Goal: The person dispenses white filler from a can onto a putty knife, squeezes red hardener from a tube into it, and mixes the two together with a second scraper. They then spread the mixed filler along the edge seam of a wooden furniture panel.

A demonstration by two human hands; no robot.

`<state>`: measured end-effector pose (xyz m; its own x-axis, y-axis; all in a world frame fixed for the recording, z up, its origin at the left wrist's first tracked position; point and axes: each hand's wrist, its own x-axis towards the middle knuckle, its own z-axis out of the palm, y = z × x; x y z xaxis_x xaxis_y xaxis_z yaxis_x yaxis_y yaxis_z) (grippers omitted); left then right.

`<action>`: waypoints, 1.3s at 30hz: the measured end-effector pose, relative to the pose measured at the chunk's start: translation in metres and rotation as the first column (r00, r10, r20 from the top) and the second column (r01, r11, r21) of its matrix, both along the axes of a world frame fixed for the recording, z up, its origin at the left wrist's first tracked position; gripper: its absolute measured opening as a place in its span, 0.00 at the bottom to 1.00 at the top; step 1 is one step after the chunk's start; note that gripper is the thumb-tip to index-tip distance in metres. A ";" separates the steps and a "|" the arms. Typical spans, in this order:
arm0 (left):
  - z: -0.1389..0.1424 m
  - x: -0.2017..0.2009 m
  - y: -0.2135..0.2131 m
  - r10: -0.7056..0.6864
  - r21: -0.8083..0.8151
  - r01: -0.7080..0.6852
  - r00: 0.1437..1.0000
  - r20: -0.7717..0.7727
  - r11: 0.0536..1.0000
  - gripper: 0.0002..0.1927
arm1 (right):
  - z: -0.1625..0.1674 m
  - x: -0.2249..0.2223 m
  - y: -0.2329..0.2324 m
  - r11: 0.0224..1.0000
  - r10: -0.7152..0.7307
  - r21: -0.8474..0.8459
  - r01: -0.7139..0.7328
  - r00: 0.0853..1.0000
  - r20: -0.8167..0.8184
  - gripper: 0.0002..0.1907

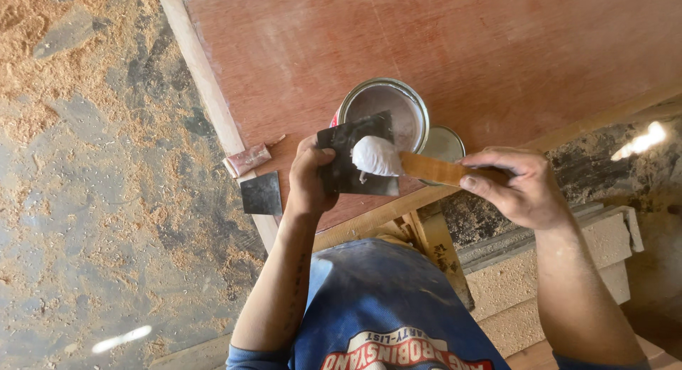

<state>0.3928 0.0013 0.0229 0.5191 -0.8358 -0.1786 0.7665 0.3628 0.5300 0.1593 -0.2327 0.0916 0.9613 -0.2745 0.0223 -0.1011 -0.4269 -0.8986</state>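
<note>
1. Plywood panel [497, 50], reddish, lies flat beyond both hands and carries the work; its pale wood edge strip [206, 78] runs away from the left hand. Floor [85, 199] outward of the left hand is concrete strewn with sawdust.
2. Open tin can [387, 107] stands upright on the panel just beyond the hands; its loose lid [442, 142] lies flat, touching the can on the right-hand side.
3. Left hand [309, 178] is closed in a pinch, thumb on top, gripping the near-left corner of a dark square plate [355, 157] held roughly level over the can's near rim.
4. Right hand [518, 185] is closed around the outer end of a flat wooden stick [437, 169]. Long axis runs nearly side to side, right hand to left; the loaded tip points at the left hand.
5. White putty blob [375, 155] sits on the stick's tip, resting against the plate's middle.
6. Spare dark plate [261, 194] and small wood block [247, 159] lie just outward of the left hand.
7. Judgement: step in hand is loading putty onto the plate. Next move likely calls for wiping the tip off against the plate while the left hand keeps it steady.
</note>
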 end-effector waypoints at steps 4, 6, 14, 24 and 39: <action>0.003 -0.007 0.010 -0.003 -0.005 0.003 0.999 0.038 1.000 0.22 | -0.002 0.004 0.005 0.992 -0.020 -0.122 0.013 0.998 -0.056 0.12; 0.003 -0.009 0.013 -0.005 0.012 0.005 0.999 0.049 1.000 0.22 | 0.000 0.005 0.006 0.974 -0.015 -0.228 0.012 1.000 -0.012 0.12; -0.007 -0.014 0.012 0.029 0.040 -0.029 0.999 -0.012 0.999 0.18 | 0.010 -0.003 0.017 0.783 -0.105 -0.620 0.052 0.993 -0.050 0.15; -0.015 -0.013 0.013 0.044 0.121 -0.040 0.999 -0.031 0.992 0.17 | 0.012 -0.007 0.053 0.741 -0.083 -0.671 0.035 0.996 -0.040 0.08; -0.006 -0.013 0.017 -0.073 -0.197 -0.016 0.897 -0.437 0.980 0.24 | -0.004 -0.005 0.090 0.829 -0.061 -0.553 0.085 0.996 0.063 0.25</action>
